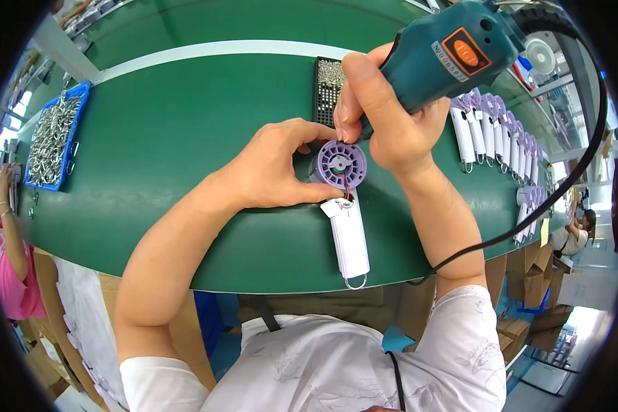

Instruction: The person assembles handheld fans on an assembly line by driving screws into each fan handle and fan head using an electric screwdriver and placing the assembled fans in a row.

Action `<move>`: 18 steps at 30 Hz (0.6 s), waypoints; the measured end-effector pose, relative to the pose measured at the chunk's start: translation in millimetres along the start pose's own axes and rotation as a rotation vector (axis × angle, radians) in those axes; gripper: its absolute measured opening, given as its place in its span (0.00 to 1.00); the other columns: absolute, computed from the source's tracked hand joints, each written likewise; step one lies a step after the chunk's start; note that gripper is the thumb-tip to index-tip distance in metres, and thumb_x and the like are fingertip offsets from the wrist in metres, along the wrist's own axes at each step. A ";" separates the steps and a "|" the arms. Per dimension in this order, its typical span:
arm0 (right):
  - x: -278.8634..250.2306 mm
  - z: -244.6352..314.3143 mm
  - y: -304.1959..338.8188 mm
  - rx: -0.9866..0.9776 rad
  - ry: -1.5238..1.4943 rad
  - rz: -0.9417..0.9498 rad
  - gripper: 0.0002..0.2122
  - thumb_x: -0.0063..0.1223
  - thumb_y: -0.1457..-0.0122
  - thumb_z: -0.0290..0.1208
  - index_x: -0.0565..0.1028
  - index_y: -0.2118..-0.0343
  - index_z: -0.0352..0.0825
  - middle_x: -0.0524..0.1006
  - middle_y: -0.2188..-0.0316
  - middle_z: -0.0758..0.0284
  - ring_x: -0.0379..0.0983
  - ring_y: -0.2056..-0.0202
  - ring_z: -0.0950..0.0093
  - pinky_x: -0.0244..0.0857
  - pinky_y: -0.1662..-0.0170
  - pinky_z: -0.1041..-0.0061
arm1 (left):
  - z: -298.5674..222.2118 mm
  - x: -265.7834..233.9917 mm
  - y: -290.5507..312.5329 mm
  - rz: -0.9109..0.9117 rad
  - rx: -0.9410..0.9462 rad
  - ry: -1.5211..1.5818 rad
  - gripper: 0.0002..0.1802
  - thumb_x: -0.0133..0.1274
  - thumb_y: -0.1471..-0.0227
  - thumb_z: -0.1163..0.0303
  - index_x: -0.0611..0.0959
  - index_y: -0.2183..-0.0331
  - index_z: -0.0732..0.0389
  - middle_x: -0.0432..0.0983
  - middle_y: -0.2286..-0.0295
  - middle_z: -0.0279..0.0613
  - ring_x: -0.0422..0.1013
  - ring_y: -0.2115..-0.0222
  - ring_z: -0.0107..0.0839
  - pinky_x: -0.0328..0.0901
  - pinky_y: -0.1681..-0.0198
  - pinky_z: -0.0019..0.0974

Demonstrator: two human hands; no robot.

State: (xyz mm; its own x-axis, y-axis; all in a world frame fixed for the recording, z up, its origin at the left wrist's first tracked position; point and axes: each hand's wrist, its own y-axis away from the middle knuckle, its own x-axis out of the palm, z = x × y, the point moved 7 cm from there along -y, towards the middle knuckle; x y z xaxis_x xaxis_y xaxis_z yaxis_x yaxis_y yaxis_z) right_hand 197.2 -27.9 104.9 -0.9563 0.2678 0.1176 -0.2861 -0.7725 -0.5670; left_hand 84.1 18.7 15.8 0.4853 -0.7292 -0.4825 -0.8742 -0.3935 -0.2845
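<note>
Fan, purple-headed and white-handled, lies on the green surface. Fingers of the left hand clasp its head; those of the right hand grip a teal power screwdriver. If that tilts, its tip might slip into the exposed wires.

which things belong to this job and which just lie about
Likely the job:
purple and white plastic fan in left hand
teal electric screwdriver in right hand
perhaps black rectangular parts tray

Likely lying about:
rows of white-handled purple fans
blue plastic basket of silver metal pieces
</note>
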 end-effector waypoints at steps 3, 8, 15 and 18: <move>2.0 -2.6 -0.5 0.028 0.004 0.027 0.06 0.64 0.41 0.24 0.78 0.72 0.29 0.74 0.87 0.71 0.69 0.87 0.84 0.61 0.84 0.82 | 2.2 0.5 2.0 0.002 -0.027 0.012 0.40 0.74 0.65 0.55 0.82 0.52 0.67 0.81 0.59 0.53 0.77 0.60 0.45 0.72 0.55 0.42; -26.1 19.9 -29.6 0.013 -0.410 0.041 0.07 0.59 0.38 0.27 0.76 0.70 0.29 0.75 0.85 0.66 0.72 0.87 0.77 0.66 0.83 0.77 | -4.9 2.5 1.0 -0.018 0.055 -0.011 0.38 0.76 0.64 0.58 0.82 0.53 0.66 0.81 0.61 0.46 0.76 0.62 0.37 0.71 0.57 0.38; -49.7 -27.9 -30.0 -0.064 -0.036 -0.263 0.08 0.56 0.35 0.28 0.73 0.66 0.27 0.70 0.84 0.66 0.68 0.87 0.74 0.67 0.81 0.69 | -3.2 2.1 2.2 -0.009 0.074 -0.036 0.36 0.76 0.64 0.61 0.82 0.52 0.64 0.81 0.61 0.45 0.77 0.62 0.38 0.71 0.56 0.37; -49.8 -37.8 -30.2 -0.049 -0.021 -0.261 0.09 0.56 0.35 0.29 0.73 0.66 0.26 0.71 0.84 0.66 0.69 0.86 0.74 0.67 0.81 0.69 | -3.0 1.1 1.3 -0.010 0.067 -0.027 0.36 0.76 0.64 0.62 0.82 0.52 0.63 0.81 0.62 0.45 0.78 0.62 0.38 0.71 0.56 0.37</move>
State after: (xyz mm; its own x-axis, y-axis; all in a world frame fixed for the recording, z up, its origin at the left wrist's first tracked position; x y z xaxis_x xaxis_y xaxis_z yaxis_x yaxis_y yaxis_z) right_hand 255.7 3.9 85.4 -0.8518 0.4420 0.2812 -0.5202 -0.6502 -0.5538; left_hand 83.5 15.7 17.3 0.4949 -0.7099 -0.5011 -0.8666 -0.3613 -0.3440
